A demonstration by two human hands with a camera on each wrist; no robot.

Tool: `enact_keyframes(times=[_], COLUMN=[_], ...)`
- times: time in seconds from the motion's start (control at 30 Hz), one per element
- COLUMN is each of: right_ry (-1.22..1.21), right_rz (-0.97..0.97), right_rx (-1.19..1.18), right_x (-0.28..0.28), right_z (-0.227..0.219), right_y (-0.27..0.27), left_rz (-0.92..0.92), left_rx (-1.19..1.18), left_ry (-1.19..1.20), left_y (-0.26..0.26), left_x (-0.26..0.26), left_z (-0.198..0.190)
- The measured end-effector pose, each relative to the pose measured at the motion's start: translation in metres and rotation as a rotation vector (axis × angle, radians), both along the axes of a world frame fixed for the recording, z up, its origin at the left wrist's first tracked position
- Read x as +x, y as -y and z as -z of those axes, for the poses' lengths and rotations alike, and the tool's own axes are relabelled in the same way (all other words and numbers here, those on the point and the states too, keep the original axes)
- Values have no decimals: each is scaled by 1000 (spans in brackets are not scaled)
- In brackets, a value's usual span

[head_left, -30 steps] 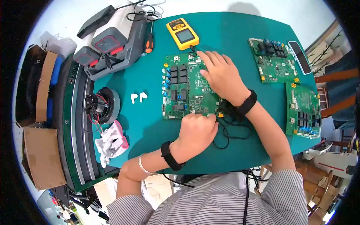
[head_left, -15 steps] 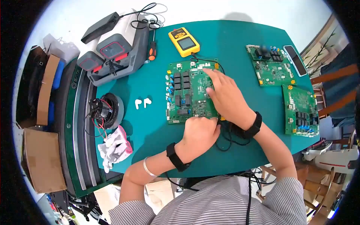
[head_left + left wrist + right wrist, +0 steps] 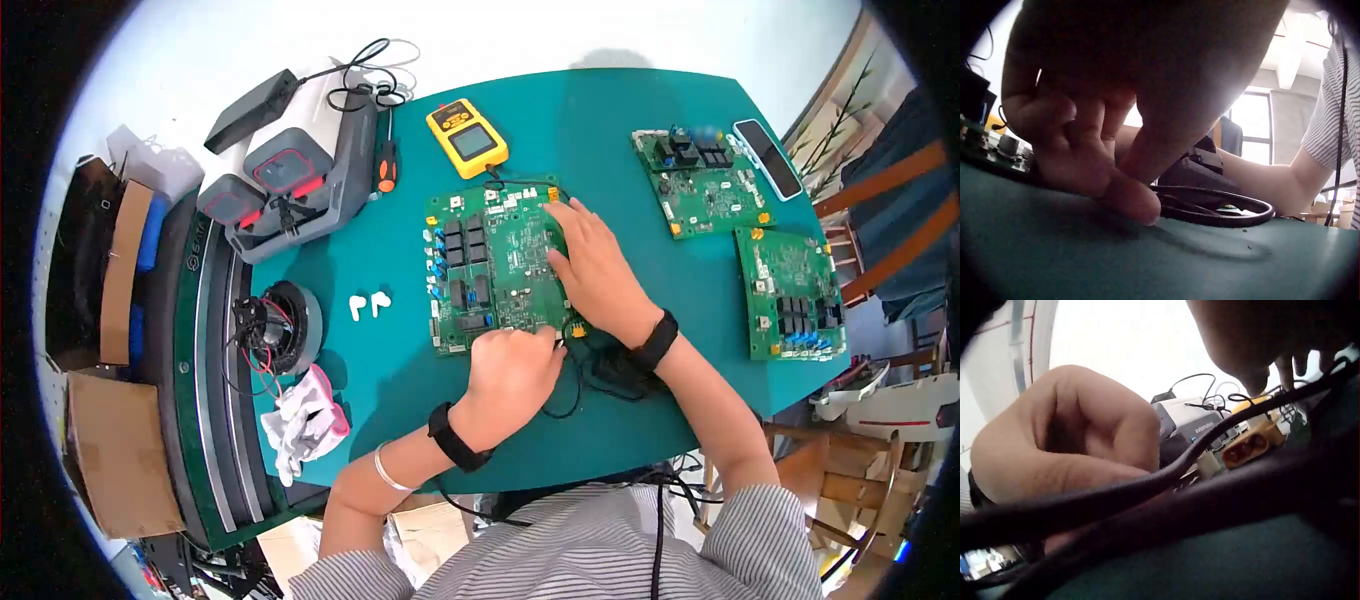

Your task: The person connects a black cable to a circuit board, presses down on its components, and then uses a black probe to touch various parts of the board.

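Observation:
A green circuit board (image 3: 515, 265) with black relays and blue parts lies flat on the table. At its near edge my left hand (image 3: 512, 375) has curled fingers, with thumb and forefinger pinching close to the corner. In the left wrist view a loop of black cable (image 3: 1241, 220) runs to that thumb; the pinched end is hidden by the fingers. Along the board's right side my right hand (image 3: 605, 275) rests with its fingers extended. A yellow connector (image 3: 578, 329) sits at the near right corner. From a yellow handheld meter (image 3: 468, 140) behind the board, a cable passes toward my right hand.
Two more boards, one at the back right (image 3: 715, 200) and one nearer (image 3: 790, 295), lie beside a phone (image 3: 768, 160). To the left are white earbuds (image 3: 379, 303), a glove (image 3: 303, 420), a round black motor-like part (image 3: 285, 330), a screwdriver (image 3: 388, 168) and a grey machine (image 3: 290, 165).
The head view has shifted. My right hand has drawn back from the board's far edge to its right side, uncovering the meter's cable. My left hand stays at the near edge.

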State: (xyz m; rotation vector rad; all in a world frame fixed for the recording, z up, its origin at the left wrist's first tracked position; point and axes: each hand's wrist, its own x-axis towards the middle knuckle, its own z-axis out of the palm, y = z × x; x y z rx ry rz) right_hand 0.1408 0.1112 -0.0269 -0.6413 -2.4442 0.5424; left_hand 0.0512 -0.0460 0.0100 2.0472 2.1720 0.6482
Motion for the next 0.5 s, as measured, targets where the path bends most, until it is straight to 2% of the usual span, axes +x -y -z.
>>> enact_keyframes(times=[0.33, 0.4, 0.5], right_ry=[17, 2, 73], right_rz=[29, 39, 56], right_rx=[57, 72, 108], right_x=[-1, 0, 7], right_z=[-2, -8, -25], right_y=[4, 4, 7], left_rz=[35, 14, 10], left_rx=[67, -81, -74], left_ry=[56, 47, 29], left_y=[1, 0, 0], left_x=[3, 4, 5], left_z=[0, -2, -1])
